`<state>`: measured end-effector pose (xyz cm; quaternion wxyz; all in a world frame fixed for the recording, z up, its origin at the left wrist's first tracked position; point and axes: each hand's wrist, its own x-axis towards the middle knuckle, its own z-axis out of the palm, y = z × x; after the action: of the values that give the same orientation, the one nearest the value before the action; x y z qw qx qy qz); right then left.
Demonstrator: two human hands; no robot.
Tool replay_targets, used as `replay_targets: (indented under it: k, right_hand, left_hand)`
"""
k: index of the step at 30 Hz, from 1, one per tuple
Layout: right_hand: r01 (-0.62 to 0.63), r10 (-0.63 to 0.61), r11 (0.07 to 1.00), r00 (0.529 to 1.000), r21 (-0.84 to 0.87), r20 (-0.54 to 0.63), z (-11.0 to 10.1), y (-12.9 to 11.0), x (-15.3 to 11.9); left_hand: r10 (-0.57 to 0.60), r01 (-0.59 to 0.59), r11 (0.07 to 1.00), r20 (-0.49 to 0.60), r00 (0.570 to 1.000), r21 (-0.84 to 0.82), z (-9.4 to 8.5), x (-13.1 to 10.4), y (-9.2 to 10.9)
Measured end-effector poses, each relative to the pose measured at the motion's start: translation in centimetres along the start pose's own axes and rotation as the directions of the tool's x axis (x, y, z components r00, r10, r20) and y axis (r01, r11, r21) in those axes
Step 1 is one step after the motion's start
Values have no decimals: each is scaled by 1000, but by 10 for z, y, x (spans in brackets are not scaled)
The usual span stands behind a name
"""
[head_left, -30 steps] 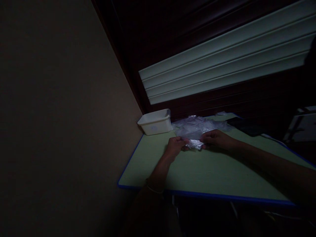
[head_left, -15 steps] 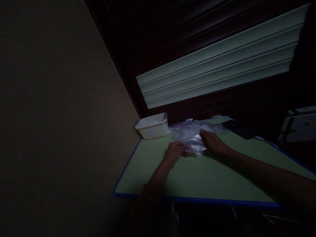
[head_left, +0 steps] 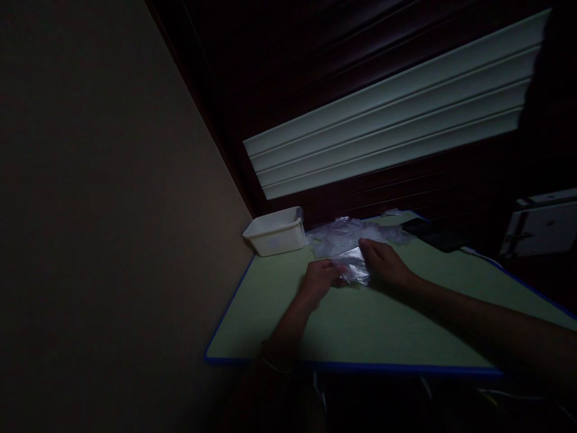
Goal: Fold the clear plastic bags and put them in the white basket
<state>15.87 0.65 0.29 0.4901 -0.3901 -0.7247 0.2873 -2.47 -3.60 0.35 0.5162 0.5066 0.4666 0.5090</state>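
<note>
A clear, shiny plastic bag (head_left: 354,264) is stretched between my two hands, just above the table. My left hand (head_left: 319,278) pinches its left side, and some fingertips show through the film. At the opposite side, my right hand (head_left: 383,261) is closed on the bag's edge, thumb on top. Directly behind lies a loose pile of clear plastic bags (head_left: 342,233). The light is dim, so I cannot make out whether anything is inside the held bag.
A white plastic bin (head_left: 277,237) stands at the table's back left corner, against the wall. At the back right lies a dark flat object (head_left: 435,234) with a white cable (head_left: 482,257). The pale green table (head_left: 360,331) has a blue edge.
My right hand has shifted slightly left and its fingers have closed further over the bag's right edge. My left hand keeps its hold. The view has turned slightly.
</note>
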Motion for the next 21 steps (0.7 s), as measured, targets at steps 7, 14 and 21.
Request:
replay_targets:
  k: [7, 14, 21]
  right_hand:
    - [55, -58, 993, 998, -102, -30, -2, 0, 1]
    - [44, -47, 992, 999, -119, -22, -7, -2, 3]
    - [133, -106, 983, 974, -125, 200, -9, -11, 0]
  left_hand:
    - [-16, 16, 1000, 33, 999, -16, 2, -1, 1]
    - [5, -2, 999, 57, 998, -48, -2, -2, 5]
    - [204, -201, 979, 147, 968, -34, -4, -12, 19]
